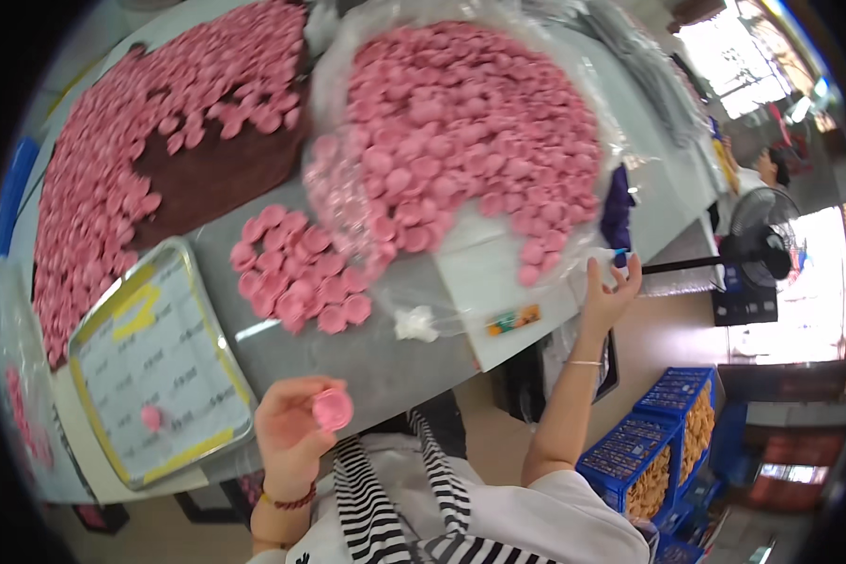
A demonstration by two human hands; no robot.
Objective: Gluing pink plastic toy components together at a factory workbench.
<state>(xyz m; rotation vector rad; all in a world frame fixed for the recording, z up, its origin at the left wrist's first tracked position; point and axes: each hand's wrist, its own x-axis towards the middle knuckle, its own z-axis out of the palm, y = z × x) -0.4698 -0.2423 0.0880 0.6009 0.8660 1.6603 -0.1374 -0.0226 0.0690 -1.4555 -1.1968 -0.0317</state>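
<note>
My left hand (291, 428) pinches a round pink cup-shaped piece (333, 410) near the table's front edge, with its dished face showing. To the right, my right hand (613, 293) is raised with bent fingers beside the clear plastic bag. At its fingertips is a small bright blue thing (620, 252), too small to name; it seems to be held there. Ahead of my left hand lies a loose group of similar pink pieces (291, 266) on the grey table. A silver-rimmed tray (174, 376) to the left holds one small pink piece (151, 417).
A large open plastic bag (327, 179) full of pink pieces lies at the back centre. More cover a brown cloth (221, 179) at the back left. A crumpled white scrap (415, 323) sits on the table. Blue crates (630, 451) and a black fan (761, 249) stand to the right.
</note>
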